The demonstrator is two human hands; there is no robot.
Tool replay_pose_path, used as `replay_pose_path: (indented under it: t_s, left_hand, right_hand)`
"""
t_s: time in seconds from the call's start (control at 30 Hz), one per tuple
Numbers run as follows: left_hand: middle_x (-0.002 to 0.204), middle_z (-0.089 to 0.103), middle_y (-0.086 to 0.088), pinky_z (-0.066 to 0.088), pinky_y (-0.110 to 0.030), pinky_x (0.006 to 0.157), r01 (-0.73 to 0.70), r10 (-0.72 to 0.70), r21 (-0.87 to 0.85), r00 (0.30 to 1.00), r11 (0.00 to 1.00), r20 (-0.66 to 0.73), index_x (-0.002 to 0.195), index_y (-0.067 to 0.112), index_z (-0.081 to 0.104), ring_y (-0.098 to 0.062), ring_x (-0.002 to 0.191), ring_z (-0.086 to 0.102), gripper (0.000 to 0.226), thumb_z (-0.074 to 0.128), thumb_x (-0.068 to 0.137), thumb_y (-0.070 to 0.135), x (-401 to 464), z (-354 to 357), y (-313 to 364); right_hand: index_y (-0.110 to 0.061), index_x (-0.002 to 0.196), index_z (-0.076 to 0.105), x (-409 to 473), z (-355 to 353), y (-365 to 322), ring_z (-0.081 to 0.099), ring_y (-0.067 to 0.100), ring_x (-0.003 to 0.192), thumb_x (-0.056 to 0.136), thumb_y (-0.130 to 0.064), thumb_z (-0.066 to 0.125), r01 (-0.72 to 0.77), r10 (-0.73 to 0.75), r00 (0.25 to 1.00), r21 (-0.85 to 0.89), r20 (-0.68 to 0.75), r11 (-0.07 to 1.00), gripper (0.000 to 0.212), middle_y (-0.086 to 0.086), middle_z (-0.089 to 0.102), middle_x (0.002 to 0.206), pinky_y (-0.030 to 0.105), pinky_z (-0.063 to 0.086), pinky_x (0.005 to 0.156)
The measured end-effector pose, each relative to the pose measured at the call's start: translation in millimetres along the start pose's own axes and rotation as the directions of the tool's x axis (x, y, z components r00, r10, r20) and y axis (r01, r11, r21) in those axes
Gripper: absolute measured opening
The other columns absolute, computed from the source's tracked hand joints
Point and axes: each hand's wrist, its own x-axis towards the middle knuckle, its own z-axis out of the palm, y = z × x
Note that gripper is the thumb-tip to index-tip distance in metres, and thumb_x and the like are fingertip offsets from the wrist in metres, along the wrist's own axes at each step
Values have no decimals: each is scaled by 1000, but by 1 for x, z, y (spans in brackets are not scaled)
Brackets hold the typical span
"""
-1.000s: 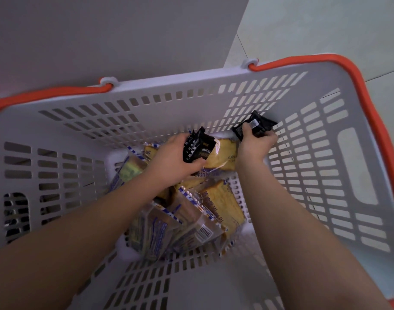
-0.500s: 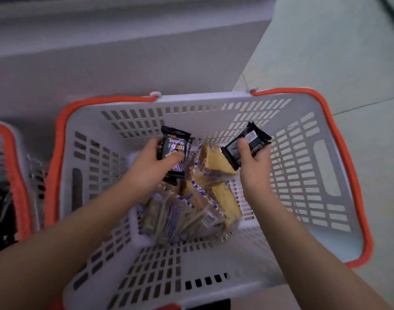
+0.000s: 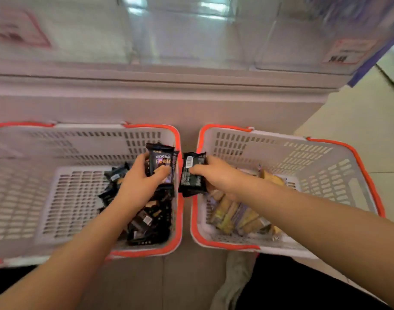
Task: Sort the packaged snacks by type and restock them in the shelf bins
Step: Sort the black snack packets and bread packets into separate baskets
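Observation:
Two white baskets with orange rims stand side by side on the floor. My left hand [image 3: 139, 186] grips a black "DRYCAKE" snack pack [image 3: 161, 161] above the right end of the left basket [image 3: 30, 175], which holds several black packs [image 3: 147, 222]. My right hand [image 3: 216, 175] grips another black snack pack [image 3: 191, 173], back side up, over the gap between the baskets. The right basket [image 3: 321, 166] holds several yellow snack packs [image 3: 238, 215].
A pale shelf base [image 3: 158, 101] runs behind both baskets, with clear plastic bins [image 3: 191, 34] above it and price labels [image 3: 345, 52] at the right. Pale tiled floor [image 3: 359, 113] lies to the right. A grey cloth [image 3: 234, 280] lies on the floor near my legs.
Both hands have lifted out of the right basket with black packs and moved left. The view has pulled back, so the left basket and the shelf bins now show.

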Motion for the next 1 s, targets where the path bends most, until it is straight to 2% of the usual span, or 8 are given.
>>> replay_pose_path:
  t_s: [0.1,0.2,0.3,0.43,0.57,0.73,0.87,1.0]
  left_hand:
    - [91,57,14,39,-30,75,146,-141,57,986,988,-90,117,26,47,-11,84,55,40,63,83,39,-22,-51,-34]
    - [98,57,5,38,-29,74,220,-207,75,967,973,-146,120,18,46,-18,91,55,46,64,83,39,-37,-80,-65]
    - [100,56,7,39,-27,72,230,-224,10,958,973,-181,123,17,45,-17,94,55,50,65,82,38,-47,-90,-85]
    - [113,56,3,41,-24,75,211,-199,120,975,970,-101,131,14,40,-13,96,54,58,63,84,40,-56,-94,-105]
    - [144,35,-10,24,-29,110,-82,-18,550,985,831,174,138,10,39,-23,133,32,62,56,88,42,-68,-83,-119]
    - [124,55,2,45,-31,91,-414,-6,534,786,737,618,128,23,50,-16,113,52,50,54,87,51,-80,-64,-112]
    - [119,59,-1,48,-39,83,-593,-11,626,721,506,693,123,23,51,-24,109,55,35,44,94,40,-80,-64,-103]
    - [117,61,4,47,-36,79,-608,79,632,748,480,659,120,26,52,-21,107,56,35,36,96,45,-88,-80,-105]
  right_hand:
    - [-13,111,59,5,66,3,62,26,103,90,-10,57,54,-43,997,-182,63,982,21,10,65,109,35,50,86]
    - [-11,101,58,12,115,17,56,18,78,92,-17,56,35,-12,995,-232,100,972,11,5,60,86,28,45,66]
    - [-11,121,48,14,136,32,58,20,89,93,-21,53,67,-51,997,-352,55,934,30,3,55,94,32,46,79]
    - [-9,115,56,7,129,40,58,-10,78,94,-11,49,197,-259,964,-483,-65,853,22,0,58,99,6,40,68]
    - [-8,117,57,1,105,40,52,17,110,91,-4,46,199,-392,904,-646,-170,737,28,6,57,117,22,35,92]
    - [-3,137,37,2,100,39,34,25,133,94,-3,39,93,-315,927,-693,-201,715,42,13,39,141,32,26,110]
    - [2,140,29,5,111,39,25,29,137,94,-1,39,53,-299,932,-736,-207,675,47,17,30,147,33,18,114]
    - [2,139,30,9,116,42,21,31,138,90,-1,43,51,-388,896,-818,-216,574,51,18,28,148,35,15,116]
